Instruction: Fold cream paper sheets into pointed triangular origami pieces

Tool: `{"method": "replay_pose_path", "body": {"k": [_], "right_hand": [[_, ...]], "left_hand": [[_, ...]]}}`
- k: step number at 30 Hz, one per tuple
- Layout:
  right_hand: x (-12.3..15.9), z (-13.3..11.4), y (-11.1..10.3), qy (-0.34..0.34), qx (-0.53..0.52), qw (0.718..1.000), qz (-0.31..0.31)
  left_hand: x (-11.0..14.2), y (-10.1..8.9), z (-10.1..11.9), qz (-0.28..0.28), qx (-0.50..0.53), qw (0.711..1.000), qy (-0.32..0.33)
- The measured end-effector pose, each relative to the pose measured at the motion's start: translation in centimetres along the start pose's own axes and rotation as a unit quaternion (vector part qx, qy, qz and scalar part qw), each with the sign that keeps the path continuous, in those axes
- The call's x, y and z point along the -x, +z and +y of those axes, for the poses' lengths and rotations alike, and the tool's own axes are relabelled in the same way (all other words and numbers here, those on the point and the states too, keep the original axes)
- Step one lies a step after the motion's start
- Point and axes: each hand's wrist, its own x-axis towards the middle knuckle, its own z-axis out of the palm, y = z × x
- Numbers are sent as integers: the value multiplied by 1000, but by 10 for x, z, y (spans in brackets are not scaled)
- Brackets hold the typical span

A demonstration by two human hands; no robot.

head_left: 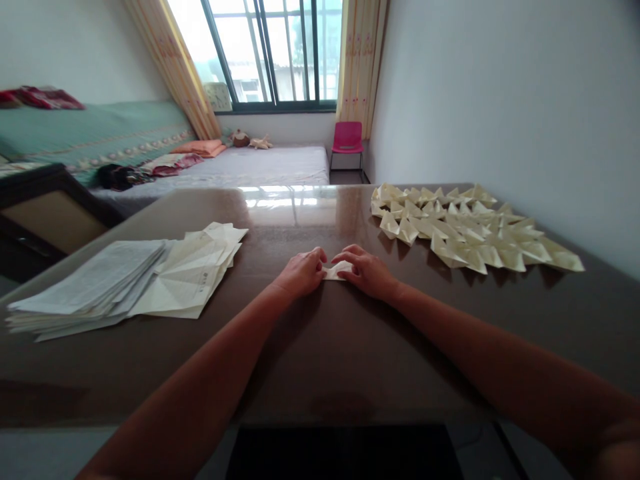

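Observation:
Between my two hands is a small cream piece of folded paper (338,270), close to the tabletop. My left hand (303,271) pinches its left end, thumb and fingers curled together. At the right end, my right hand (370,272) grips the paper with its fingers bent over it. Both hands cover the ends, so only the middle strip of the paper shows.
A stack of printed sheets (90,277) and creased cream paper (193,267) lie on the left of the glossy brown table (320,360). Several rows of folded paper pieces (465,230) stand at the right, near the wall. A bed (280,163) and a pink chair (347,137) are beyond.

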Motion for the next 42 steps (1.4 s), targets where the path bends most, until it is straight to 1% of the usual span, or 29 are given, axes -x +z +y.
{"method": "replay_pose_path", "body": {"k": [4, 10, 13, 17, 21, 27, 33, 36, 39, 42], "right_hand": [[-1, -2, -3, -40, 24, 998, -36], [-6, -2, -7, -38, 33, 996, -76], [-8, -1, -8, -40, 52, 994, -90], [-10, -3, -8, -32, 85, 991, -96], [-11, -7, -9, -36, 93, 990, -100], [-11, -11, -11, -31, 74, 994, -77], [-10, -4, -11, -36, 18, 998, -56], [-9, 2, -6, -26, -23, 999, -32], [-9, 6, -2, -16, -64, 998, -3], [-8, 8, 1, 6, -101, 995, 22]], "left_hand": [[1, 1, -3, 0, 5, 1000, -6], [-1, -1, -7, -16, 19, 1000, -16], [1, -4, -2, -26, 23, 999, -10], [6, -8, 7, -27, -8, 1000, -5], [6, -6, 7, -33, -9, 999, -10], [2, 1, 2, -51, 15, 998, -13], [2, -6, 0, -61, 69, 996, -3], [1, -6, -1, -60, 108, 992, -6], [0, -2, 0, -58, 151, 987, -25], [-1, 4, 3, -48, 245, 967, -54]]}}
